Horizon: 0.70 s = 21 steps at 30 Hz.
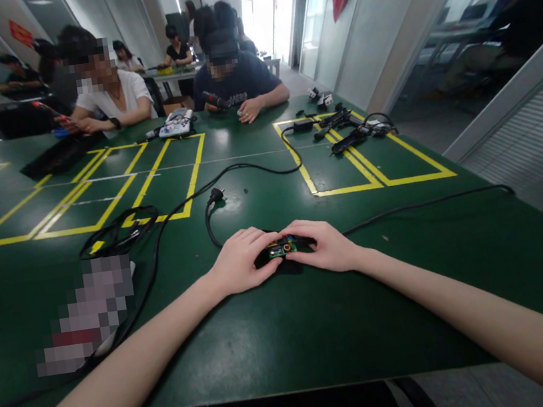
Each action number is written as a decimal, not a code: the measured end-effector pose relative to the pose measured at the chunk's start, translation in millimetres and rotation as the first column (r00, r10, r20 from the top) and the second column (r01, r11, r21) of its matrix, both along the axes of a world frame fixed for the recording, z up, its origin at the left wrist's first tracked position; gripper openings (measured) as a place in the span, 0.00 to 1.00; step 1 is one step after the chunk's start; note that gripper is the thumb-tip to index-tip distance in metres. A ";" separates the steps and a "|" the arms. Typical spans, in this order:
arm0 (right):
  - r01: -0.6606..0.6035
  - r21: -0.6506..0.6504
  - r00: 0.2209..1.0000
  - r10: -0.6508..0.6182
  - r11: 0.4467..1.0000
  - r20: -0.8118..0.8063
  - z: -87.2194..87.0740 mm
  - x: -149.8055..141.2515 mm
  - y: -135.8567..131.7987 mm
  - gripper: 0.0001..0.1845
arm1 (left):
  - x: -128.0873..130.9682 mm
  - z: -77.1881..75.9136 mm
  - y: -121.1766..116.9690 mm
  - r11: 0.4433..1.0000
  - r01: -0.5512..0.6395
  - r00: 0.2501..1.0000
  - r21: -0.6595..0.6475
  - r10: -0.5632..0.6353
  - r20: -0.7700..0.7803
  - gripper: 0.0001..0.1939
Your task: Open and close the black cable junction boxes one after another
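Both my hands meet over a small green circuit board [276, 252] near the middle of the green table [250, 341]. My left hand [244, 261] grips its left side, thumb in front and fingers behind. On the other side my right hand [324, 244] holds it the same way. Copper-coloured and dark components show on the board between my fingertips. A black casing part [291, 268] sits beneath it, mostly hidden. Black cables run out near both hands, one ending in a plug [216, 196]; whether they join the board is hidden.
A coiled black cable [121, 230] and a blurred-out object [88, 317] lie left. Yellow tape [196, 173] marks the table. Black adapters and cables [345, 132] lie at the back right. Two people sit across, one holding a power screwdriver [216, 100], near a white device [177, 124].
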State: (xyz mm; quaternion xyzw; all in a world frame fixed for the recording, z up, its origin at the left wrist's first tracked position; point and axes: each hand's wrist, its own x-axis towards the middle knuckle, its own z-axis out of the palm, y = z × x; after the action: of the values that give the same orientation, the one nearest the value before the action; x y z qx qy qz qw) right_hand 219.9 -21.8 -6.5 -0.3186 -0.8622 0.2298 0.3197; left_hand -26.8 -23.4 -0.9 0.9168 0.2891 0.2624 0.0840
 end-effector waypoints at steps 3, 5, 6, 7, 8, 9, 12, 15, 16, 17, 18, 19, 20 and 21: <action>0.051 0.010 0.999 -0.051 0.999 -0.012 -2.1 -0.4 0.9 0.14 | -0.4 0.4 0.8 1.000 -0.015 1.000 -0.015 0.015 0.007 0.22; 0.078 0.021 0.997 -0.078 0.997 -0.020 -4.3 -0.5 1.1 0.14 | -0.5 -0.3 1.4 0.999 -0.027 0.999 -0.021 0.027 0.029 0.23; 0.088 0.027 0.996 -0.087 0.996 -0.022 -5.4 -0.4 1.1 0.15 | -0.5 -1.0 1.8 0.999 -0.036 0.998 -0.024 0.037 0.042 0.23; 0.093 0.034 0.995 -0.093 0.995 -0.024 -6.4 -0.4 1.0 0.15 | -0.5 -2.0 2.3 0.998 -0.047 0.997 -0.030 0.048 0.054 0.23; 0.093 0.041 0.995 -0.092 0.995 -0.027 -7.3 -0.4 1.0 0.16 | -0.5 -3.3 2.8 0.998 -0.060 0.996 -0.036 0.062 0.065 0.23; 0.088 0.052 0.996 -0.086 0.995 -0.030 -7.9 -0.3 0.9 0.16 | -0.6 -4.8 3.4 0.996 -0.078 0.994 -0.043 0.081 0.073 0.22; 0.064 0.092 0.997 -0.059 0.994 -0.056 -8.0 -0.3 1.2 0.17 | -1.7 -9.0 5.0 0.991 -0.123 0.988 -0.056 0.128 0.083 0.23; 0.066 0.098 0.995 -0.058 0.993 -0.079 -6.7 -0.4 2.0 0.18 | -3.1 -10.4 5.6 0.991 -0.115 0.989 -0.065 0.120 0.085 0.23; 0.070 0.091 0.995 -0.062 0.993 -0.082 -6.2 -0.5 2.3 0.18 | -3.4 -9.9 5.6 0.993 -0.102 0.990 -0.064 0.107 0.090 0.22; 0.073 0.084 0.994 -0.066 0.994 -0.085 -5.8 -0.5 2.4 0.17 | -3.4 -8.9 5.4 0.994 -0.087 0.991 -0.062 0.092 0.098 0.20; 0.077 0.077 0.994 -0.070 0.994 -0.089 -5.5 -0.6 2.3 0.17 | -3.3 -7.6 5.2 0.996 -0.072 0.991 -0.058 0.078 0.109 0.19; 0.082 0.072 0.993 -0.075 0.994 -0.094 -5.3 -0.7 2.2 0.16 | -3.0 -6.2 5.0 0.997 -0.059 0.990 -0.052 0.065 0.122 0.17; 0.087 0.066 0.992 -0.080 0.994 -0.100 -5.2 -0.7 2.0 0.16 | -2.7 -4.7 4.8 0.998 -0.050 0.989 -0.047 0.055 0.134 0.14; 0.090 0.060 0.991 -0.083 0.994 -0.106 -5.2 -0.7 1.7 0.16 | -2.5 -3.4 4.8 0.998 -0.048 0.988 -0.042 0.053 0.145 0.12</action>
State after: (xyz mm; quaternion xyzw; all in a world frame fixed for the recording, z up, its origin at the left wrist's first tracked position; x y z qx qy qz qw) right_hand 219.1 -20.2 -11.7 -0.3329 -0.8369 0.2039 0.3835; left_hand -29.3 -18.6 -4.4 0.8857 0.3103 0.3254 0.1159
